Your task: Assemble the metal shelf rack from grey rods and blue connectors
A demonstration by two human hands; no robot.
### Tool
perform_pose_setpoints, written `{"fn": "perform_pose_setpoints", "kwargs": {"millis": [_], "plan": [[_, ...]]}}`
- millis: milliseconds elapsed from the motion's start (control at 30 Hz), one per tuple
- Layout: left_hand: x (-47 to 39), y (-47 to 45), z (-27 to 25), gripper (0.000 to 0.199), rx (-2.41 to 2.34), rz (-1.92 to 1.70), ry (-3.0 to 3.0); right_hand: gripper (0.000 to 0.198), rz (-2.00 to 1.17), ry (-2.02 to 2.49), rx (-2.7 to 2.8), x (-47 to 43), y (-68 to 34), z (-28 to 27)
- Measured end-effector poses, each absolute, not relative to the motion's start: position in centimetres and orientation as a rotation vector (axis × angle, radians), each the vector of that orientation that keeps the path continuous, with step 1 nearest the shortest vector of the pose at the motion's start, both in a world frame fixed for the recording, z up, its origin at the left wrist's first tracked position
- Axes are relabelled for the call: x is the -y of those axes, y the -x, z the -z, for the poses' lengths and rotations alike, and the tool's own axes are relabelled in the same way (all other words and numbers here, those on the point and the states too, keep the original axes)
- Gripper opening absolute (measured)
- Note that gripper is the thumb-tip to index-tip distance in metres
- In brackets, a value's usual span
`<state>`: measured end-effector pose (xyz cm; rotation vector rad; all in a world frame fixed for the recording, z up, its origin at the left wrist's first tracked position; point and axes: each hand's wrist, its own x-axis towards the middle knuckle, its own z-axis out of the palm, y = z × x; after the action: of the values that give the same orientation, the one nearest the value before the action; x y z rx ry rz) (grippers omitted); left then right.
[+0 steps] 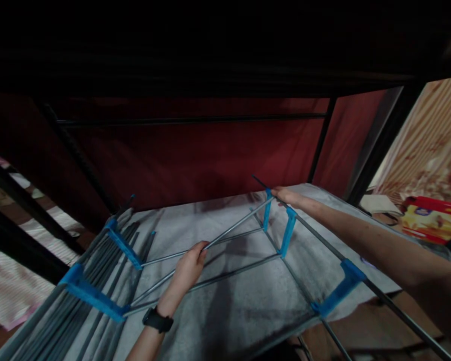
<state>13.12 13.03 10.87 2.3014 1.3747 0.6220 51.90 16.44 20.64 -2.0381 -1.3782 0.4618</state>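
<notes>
Left hand (pixel 191 263) clamped around thin silver-grey metal rod (pixel 240 221), near mid-length. Rod's long axis diagonal: near end by L-shaped blue plastic bracket (pixel 97 297) at left, far end by upright blue plastic bracket (pixel 266 213). Right hand (pixel 287 196) nearer far end; finger closure cannot be told. Beneath, pale grey cloth (pixel 244 301); left, row of loose grey rods (pixel 97 276).

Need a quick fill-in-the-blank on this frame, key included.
1. The angled connectors are coloured ____.
2. The cloth at the back is coloured ____.
3. The left hand grips a slanting rod whose far end is near the ____ hand.
4. In the picture, the bunched rods lie to the ____ of the watch.

Key: blue; red; right; left.
</notes>
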Motion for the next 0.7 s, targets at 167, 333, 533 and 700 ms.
{"fn": "perform_pose_setpoints", "kwargs": {"millis": [167, 333, 533, 700], "plan": [[-16.4, -16.3, -11.7, 0.033, -1.173, -0.642, -2.296, 0.036, -0.61, 1.947, 1.323, -18.1, -52.3, -18.5], [-18.9, -23.9, -13.9, 0.036, -0.851, -0.677, -2.375, 0.041, -0.626, 1.936, 1.301, -19.0, -52.6, -17.4], [-21.0, -30.4, -15.8, 0.048, -1.004, -0.582, -2.666, 0.033, -0.751, 1.851, 1.093, -19.3, -52.6, -18.6], [-24.2, -29.1, -16.3, 0.045, -1.304, -0.43, -2.826, 0.028, -0.776, 1.833, 1.048, -19.5, -51.9, -19.4]]}}
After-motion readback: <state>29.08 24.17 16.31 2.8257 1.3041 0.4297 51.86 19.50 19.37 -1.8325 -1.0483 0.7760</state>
